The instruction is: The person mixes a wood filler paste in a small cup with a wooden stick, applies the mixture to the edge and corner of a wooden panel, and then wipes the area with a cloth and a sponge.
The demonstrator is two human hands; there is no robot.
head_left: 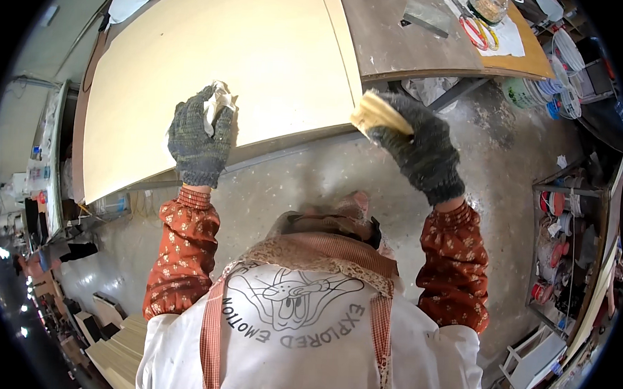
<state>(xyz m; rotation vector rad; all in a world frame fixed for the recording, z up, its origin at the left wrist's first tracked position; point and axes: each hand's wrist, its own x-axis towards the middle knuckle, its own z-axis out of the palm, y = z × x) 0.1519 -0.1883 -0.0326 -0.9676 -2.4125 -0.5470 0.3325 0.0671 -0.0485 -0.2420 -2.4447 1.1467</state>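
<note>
A large pale cream board (262, 46) lies flat on the worktable in front of me. My left hand (195, 144), in a dark knitted work glove, rests on the board near its front left part. A crumpled white rag (219, 105) is gripped in it, partly hidden by the fingers. My right hand (428, 147), gloved alike, is at the board's front right corner. Its fingers are wrapped round a tan, sponge-like block (380, 114) with a pale edge. The block overlaps the board's corner in view; I cannot tell whether they touch.
On the brown tabletop (381, 41) to the right lie a flat grey metal piece (427, 20), red-and-yellow-handled scissors (480, 35) and a clear jar (488, 6). Shelves with spools (553, 240) stand at the right. Stacked boards (120, 353) lie at the lower left.
</note>
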